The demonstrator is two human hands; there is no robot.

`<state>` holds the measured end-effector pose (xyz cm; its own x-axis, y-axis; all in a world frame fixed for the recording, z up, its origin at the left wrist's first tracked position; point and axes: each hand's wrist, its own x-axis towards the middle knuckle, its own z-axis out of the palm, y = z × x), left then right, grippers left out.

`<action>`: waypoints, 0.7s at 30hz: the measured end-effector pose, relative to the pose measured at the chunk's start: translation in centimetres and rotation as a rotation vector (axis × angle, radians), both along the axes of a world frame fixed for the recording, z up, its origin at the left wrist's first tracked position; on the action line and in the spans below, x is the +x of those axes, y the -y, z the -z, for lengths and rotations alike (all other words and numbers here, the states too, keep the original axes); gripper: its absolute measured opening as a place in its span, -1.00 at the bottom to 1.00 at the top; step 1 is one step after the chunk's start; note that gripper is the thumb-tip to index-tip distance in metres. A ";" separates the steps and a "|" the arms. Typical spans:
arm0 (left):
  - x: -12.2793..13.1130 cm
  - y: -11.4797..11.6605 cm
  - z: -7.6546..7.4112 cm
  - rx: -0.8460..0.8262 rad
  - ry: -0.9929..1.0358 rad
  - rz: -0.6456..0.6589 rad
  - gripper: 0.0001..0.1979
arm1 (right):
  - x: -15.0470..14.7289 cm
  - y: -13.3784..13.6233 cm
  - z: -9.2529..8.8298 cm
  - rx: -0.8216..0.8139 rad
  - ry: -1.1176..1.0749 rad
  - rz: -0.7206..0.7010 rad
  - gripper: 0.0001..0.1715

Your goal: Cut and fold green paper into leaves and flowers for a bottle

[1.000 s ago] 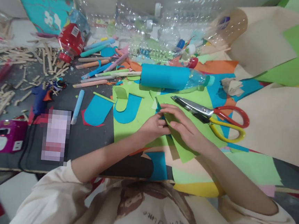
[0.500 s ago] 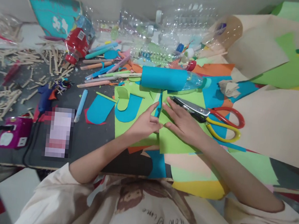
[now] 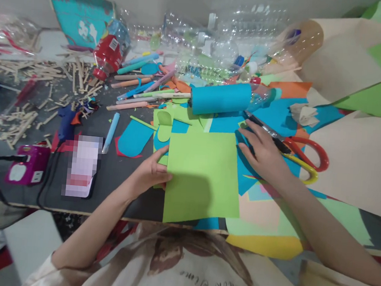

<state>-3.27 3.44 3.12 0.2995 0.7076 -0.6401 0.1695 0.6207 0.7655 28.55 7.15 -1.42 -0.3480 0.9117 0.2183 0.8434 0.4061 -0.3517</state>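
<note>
Thumb and fingers of the left hand (image 3: 147, 175), half curled, pinch the left edge of a smooth, lime-green square paper sheet (image 3: 204, 162) lying between both hands. The right hand (image 3: 267, 156), loosely spread and gripping nothing, hovers or rests on blue paper (image 3: 242, 167), beside steel scissors with red and yellow handles (image 3: 285, 145). Nearer the body, the cream shirt (image 3: 195, 272) reads "Time".

At lower centre, the green sheet (image 3: 202, 157) is smooth, matt paper. Above it, matt blue paper (image 3: 221, 98) covers a glossy, clear plastic bottle (image 3: 263, 98). Right of centre, scissors (image 3: 291, 144) pair shiny metal with 2 smooth plastic handles. Far left, bare wooden sticks (image 3: 22, 124) look rough.
</note>
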 end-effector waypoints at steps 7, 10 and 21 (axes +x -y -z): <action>-1.0 1.2 1.2 0.776 -0.518 0.048 -0.49 | -0.4 1.2 -1.1 0.009 -0.094 -0.064 -0.59; -0.8 1.4 1.3 1.132 -0.613 0.213 -0.70 | -0.5 0.8 -1.1 -0.043 -0.093 -0.075 -0.56; 0.3 1.6 2.1 1.182 -0.515 1.129 -0.55 | -1.3 -1.4 -2.9 -0.233 -0.026 -0.143 -0.42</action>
